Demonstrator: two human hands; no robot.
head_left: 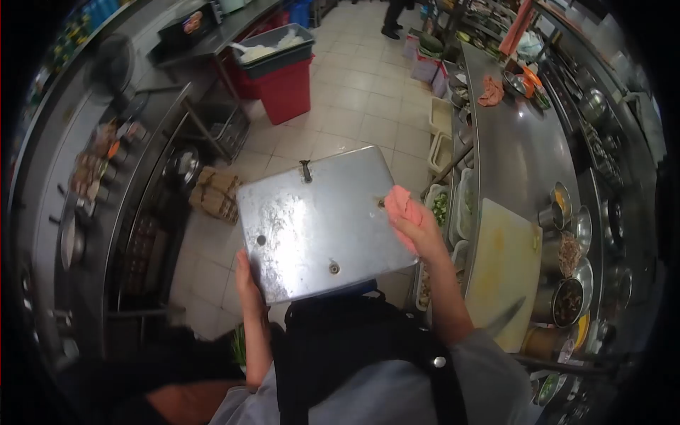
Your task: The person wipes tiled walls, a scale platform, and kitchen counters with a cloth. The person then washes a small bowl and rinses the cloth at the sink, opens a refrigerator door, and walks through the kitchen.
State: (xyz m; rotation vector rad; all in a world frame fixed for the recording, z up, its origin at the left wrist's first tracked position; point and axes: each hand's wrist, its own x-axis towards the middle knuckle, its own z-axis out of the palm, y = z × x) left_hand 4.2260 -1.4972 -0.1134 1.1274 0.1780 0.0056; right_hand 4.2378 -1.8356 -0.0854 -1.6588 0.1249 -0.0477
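Observation:
In front of my body is a scuffed rectangular silver metal panel (319, 223), tilted, with a dark fitting near its far edge and small round holes in its face. My left hand (249, 287) grips its left edge near the lower corner; the fingers behind it are hidden. Bunched in my right hand (425, 235) is a pink cloth (402, 212), which lies against the panel's right side. My right fingers are closed around the cloth.
On the right counter (510, 138) lie a cutting board (499, 262), a knife (504, 317) and several metal bowls. Ahead stands a red bin (283, 92) under a grey tub (276, 60). A person's arm (191, 400) shows at lower left, another person's legs (393, 20) far ahead.

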